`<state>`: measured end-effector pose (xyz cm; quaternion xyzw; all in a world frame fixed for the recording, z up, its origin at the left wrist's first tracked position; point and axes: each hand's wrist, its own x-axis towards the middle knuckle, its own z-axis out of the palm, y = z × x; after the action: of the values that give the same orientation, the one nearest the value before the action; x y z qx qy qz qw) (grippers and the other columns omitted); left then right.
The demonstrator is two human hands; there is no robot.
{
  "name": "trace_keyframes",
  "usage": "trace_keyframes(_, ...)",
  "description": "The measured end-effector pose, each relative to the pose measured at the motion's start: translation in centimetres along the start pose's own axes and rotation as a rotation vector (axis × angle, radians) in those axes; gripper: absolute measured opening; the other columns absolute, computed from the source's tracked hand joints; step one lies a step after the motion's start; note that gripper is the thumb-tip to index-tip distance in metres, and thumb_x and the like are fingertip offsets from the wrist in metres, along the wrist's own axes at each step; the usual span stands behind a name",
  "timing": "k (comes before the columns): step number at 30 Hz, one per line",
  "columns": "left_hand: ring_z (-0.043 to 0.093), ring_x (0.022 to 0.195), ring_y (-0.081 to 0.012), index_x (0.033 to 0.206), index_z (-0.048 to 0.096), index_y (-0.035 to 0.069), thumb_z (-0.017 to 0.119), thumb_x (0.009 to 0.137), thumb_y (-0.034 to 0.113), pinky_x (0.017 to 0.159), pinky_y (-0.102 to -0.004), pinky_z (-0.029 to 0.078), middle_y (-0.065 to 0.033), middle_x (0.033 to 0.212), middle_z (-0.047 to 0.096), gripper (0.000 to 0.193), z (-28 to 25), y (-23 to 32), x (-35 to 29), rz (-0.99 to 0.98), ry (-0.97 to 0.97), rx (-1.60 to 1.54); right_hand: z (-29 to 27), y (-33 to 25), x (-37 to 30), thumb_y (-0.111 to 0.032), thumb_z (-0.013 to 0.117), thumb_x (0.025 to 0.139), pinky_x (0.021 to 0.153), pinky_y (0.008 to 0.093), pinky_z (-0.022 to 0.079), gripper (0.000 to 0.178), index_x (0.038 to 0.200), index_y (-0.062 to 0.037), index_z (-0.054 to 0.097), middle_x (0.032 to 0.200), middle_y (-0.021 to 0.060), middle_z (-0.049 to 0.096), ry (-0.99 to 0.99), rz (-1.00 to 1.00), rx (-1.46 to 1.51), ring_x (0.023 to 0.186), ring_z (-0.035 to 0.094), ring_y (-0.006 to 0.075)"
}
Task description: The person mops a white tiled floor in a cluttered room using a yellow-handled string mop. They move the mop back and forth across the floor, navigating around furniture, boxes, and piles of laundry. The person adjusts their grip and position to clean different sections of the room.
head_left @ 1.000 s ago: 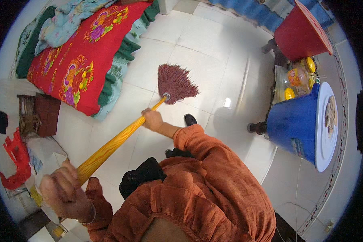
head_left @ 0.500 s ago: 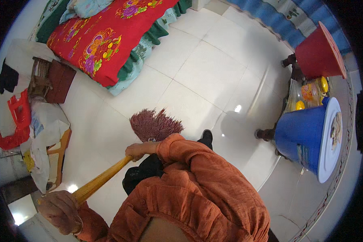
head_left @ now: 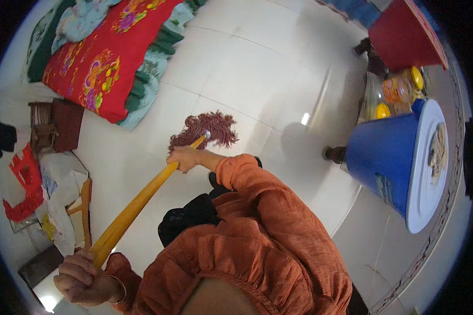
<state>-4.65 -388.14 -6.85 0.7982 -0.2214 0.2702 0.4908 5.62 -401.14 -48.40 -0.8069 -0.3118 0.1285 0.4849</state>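
Note:
A mop (head_left: 136, 207) with a yellow-brown wooden handle slants from the lower left toward the middle of the view. Its dark red string head (head_left: 218, 128) lies spread on the white tiles. My left hand (head_left: 86, 278), with a bracelet at the wrist, is wrapped round the top end of the handle. Farther down, close to the mop head, my right hand (head_left: 186, 158) grips the same handle. My arms are in rust-orange sleeves.
A bed with a red flowered cover (head_left: 102, 63) stands at the far left. Along the left lie a red plastic bag (head_left: 26, 178), a brown box (head_left: 67, 125) and wooden pieces. A lidded blue bucket (head_left: 383, 163), yellow-capped jars (head_left: 397, 90) and a red tub (head_left: 404, 39) stand at the right.
The mop head has moved away from my body and its strings have shifted. My right hand has gone forward with it; my left hand has moved slightly right. The whole view has shifted a little.

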Motion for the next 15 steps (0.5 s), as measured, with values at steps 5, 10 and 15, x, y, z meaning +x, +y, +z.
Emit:
trace_keyframes(5, 0.035, 0.047, -0.0108, 0.067, 0.031, 0.013, 0.038, 0.091, 0.044, 0.053, -0.0306, 0.041, 0.0001, 0.056, 0.032, 0.040, 5.9, 0.3, 0.2, 0.054, -0.169, -0.262, -8.3, 1.8, -7.4, -0.011, 0.059, 0.061, 0.070, 0.0434, 0.044, 0.021, 0.082, -0.0090, 0.058, 0.078, 0.0135, 0.058, 0.203, 0.162, -0.128, 0.085, 0.054, 0.0328)
trace_keyframes(10, 0.039, 0.053, -0.0136, 0.068, 0.035, 0.013, 0.045, 0.090, 0.036, 0.057, -0.0353, 0.042, -0.0008, 0.060, 0.036, 0.034, 10.9, -0.4, 0.6, 0.056, -0.316, -0.568, -13.0, 3.6, -14.1, -0.014, 0.060, 0.063, 0.068, 0.0411, 0.045, 0.023, 0.086, -0.0112, 0.055, 0.078, 0.0128, 0.057, 0.433, 0.384, -0.105, 0.084, 0.056, 0.0322)
trace_keyframes(15, 0.039, 0.045, -0.0126, 0.071, 0.036, 0.010, 0.038, 0.094, 0.029, 0.046, -0.0324, 0.043, -0.0020, 0.054, 0.038, 0.030, 17.4, -1.2, 1.8, 0.209, -0.361, -0.785, -14.5, 4.8, -20.2, -0.018, 0.057, 0.071, 0.064, 0.0449, 0.043, 0.017, 0.083, -0.0088, 0.050, 0.075, 0.0156, 0.059, 0.813, 0.543, -0.021, 0.076, 0.057, 0.0359)
